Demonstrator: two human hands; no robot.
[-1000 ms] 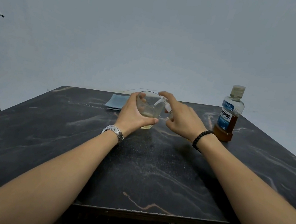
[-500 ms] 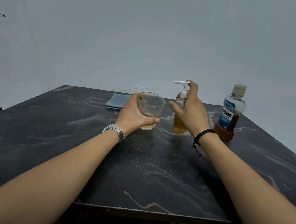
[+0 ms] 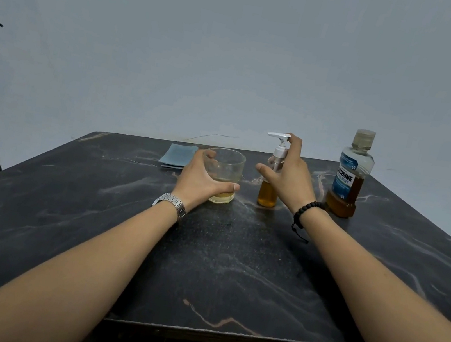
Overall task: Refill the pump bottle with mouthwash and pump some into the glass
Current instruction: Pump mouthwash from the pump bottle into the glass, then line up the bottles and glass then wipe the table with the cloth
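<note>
Standing pump bottle point(image 3: 267, 196) just inside right grip point(image 3: 291, 178).

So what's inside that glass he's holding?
A shallow layer of pale yellow liquid sits at the bottom of the glass. The left hand covers part of its near side.

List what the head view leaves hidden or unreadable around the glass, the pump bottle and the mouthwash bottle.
- Pump bottle: the right hand covers its upper body, so the fill level and the grip are unclear.
- Glass: the left hand hides its near left wall.
- Mouthwash bottle: the label's small print is too small to read.
- Blue cloth: partly behind the left hand.
</note>
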